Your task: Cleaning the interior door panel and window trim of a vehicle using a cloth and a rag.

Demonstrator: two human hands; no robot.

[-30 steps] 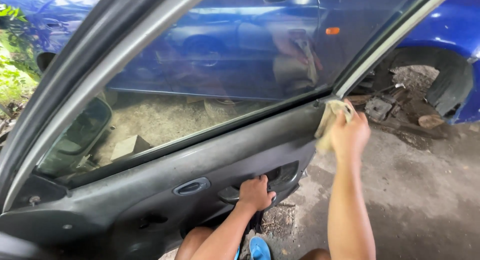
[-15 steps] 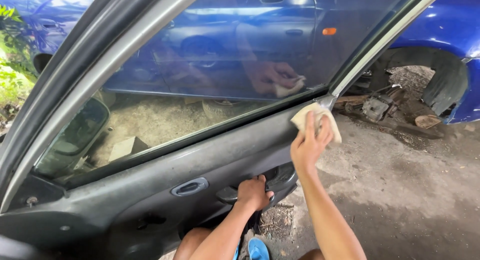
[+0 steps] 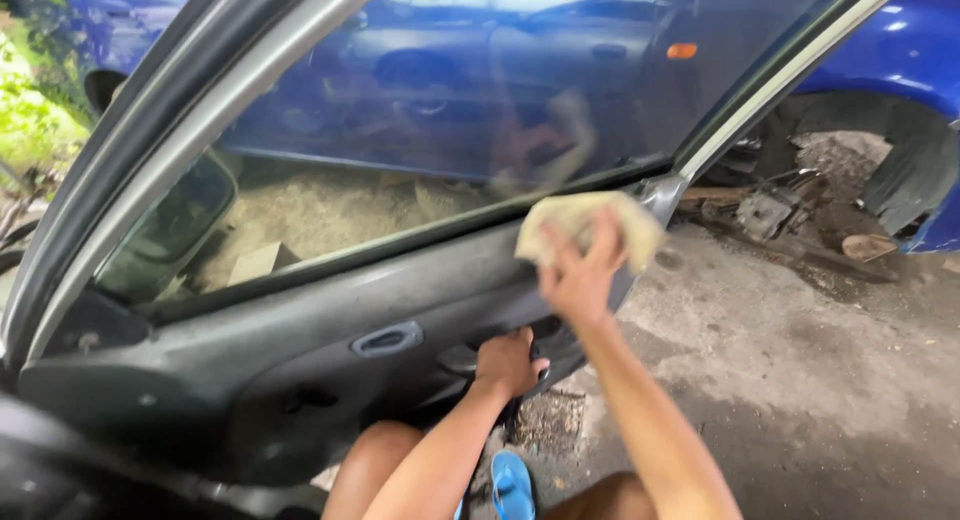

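Note:
I look at the inside of an open car door (image 3: 300, 340) with a dark grey trim panel and a closed window. My right hand (image 3: 575, 275) presses a pale yellow cloth (image 3: 585, 225) against the top of the panel, just under the glass near the door's rear edge. My left hand (image 3: 508, 360) grips the pull handle recess lower on the panel. A grey inner door lever (image 3: 388, 338) sits left of that hand.
A blue car (image 3: 480, 70) stands beyond the window, and its rear wheel arch (image 3: 900, 170) shows at the right. Scrap pieces (image 3: 765, 212) lie on the stained concrete ground. The side mirror (image 3: 165, 230) shows through the glass. My knees and a blue sandal (image 3: 515, 485) are below.
My right hand has carried the cloth leftward and down along the top of the door panel, away from the rear corner. The left hand has stayed on the pull handle.

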